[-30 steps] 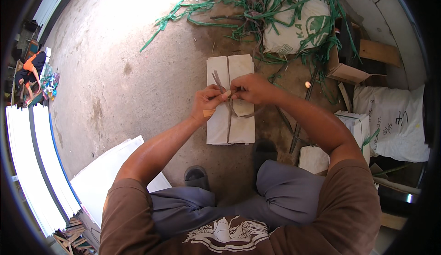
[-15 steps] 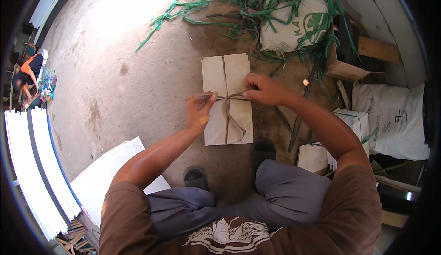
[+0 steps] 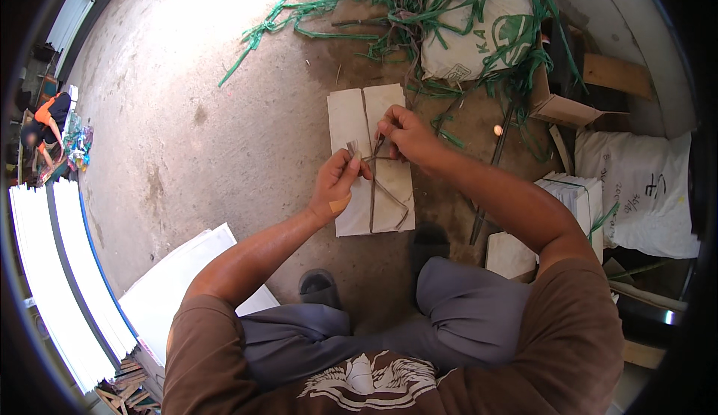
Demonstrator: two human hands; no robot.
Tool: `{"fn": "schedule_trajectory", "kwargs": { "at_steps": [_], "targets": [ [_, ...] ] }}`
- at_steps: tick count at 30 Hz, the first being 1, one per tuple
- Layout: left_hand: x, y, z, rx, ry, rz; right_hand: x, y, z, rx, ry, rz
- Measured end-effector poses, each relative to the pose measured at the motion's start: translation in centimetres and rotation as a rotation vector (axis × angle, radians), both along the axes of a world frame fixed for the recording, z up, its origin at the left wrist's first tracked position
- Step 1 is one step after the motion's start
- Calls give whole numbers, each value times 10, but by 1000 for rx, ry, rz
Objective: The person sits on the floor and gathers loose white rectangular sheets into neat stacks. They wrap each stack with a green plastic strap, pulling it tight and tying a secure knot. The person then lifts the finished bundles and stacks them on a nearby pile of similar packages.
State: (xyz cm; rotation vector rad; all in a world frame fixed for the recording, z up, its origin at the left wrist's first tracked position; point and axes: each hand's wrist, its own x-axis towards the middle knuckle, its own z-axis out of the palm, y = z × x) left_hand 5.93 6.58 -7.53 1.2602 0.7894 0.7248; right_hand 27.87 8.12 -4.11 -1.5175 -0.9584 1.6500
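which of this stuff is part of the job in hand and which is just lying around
In use:
- left hand and right hand, both pinching the strip
- brown strip
- bundle of pale sheets under it

Seemingly just lying around:
- tangled green strips
- open cardboard box
- white sheets at left

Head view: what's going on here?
A person's left hand and right hand both grip a brown tie wrapped around a pale bundle on the floor. The tie crosses near the bundle's middle, a loose end lying toward its near right. I can't tell if it's tight.
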Motion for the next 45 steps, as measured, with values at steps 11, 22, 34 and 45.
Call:
{"fn": "schedule_trajectory", "kwargs": {
  "at_steps": [11,22,34,45],
  "targets": [
    [-2,1,-5,28,33,-2,14,17,0,547,-517,389],
    [-5,0,-11,29,5,29,50,32,9,443,-660,787],
    [-1,-7,4,175,26,11,-15,5,-8,19,692,-207],
    [-10,-4,0,265,190,-149,-4,29,-25,25,386,56]
  ]
}}
